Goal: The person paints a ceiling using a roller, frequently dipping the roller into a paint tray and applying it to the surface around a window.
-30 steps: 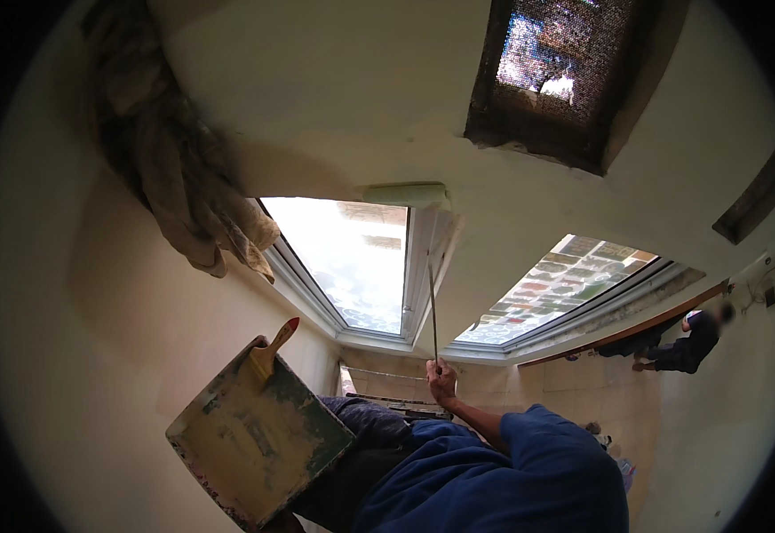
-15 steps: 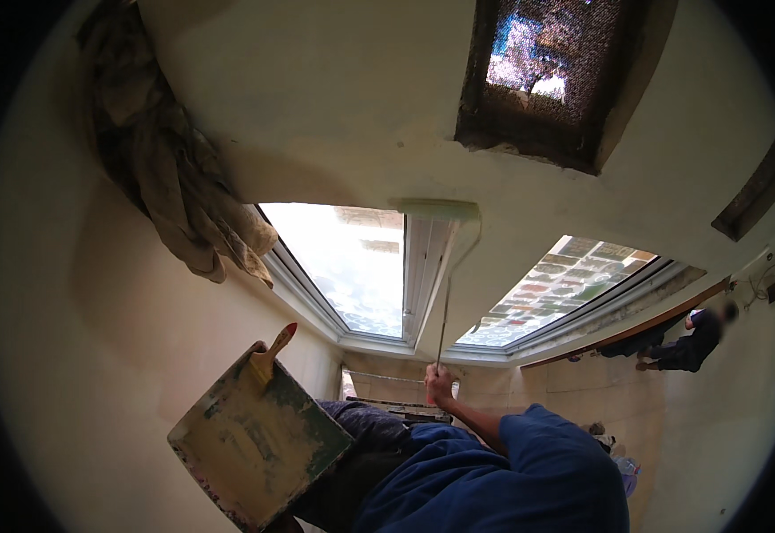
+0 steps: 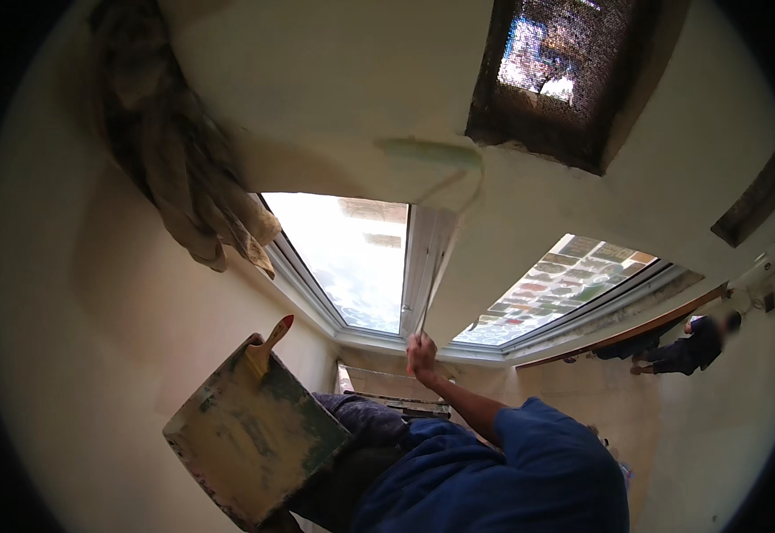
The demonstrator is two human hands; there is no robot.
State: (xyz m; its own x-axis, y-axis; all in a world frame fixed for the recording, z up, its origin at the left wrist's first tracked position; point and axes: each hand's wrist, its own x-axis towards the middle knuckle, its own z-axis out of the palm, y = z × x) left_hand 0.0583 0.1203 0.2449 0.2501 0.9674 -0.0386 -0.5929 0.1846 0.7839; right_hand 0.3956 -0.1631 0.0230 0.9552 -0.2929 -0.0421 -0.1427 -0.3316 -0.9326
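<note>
My right hand is wrapped round the handle of a long-framed paint roller. Its pale green sleeve lies against the cream wall surface, above the gap between two windows, and looks slightly blurred. A square, paint-smeared bucket stands at the lower left, close to my body, crusted with beige and dark green paint. Over its upper rim leans a paintbrush with a red-tipped wooden handle. My left hand does not show; the bucket or my body may cover it.
A bright window and a second window sit below the roller. Brown cloth hangs at upper left. A dark meshed opening is at upper right. Another person is at the far right.
The roller has moved up the wall, away from the window's top edge. My right hand has risen and shifted slightly left with it. The bucket and brush have barely moved.
</note>
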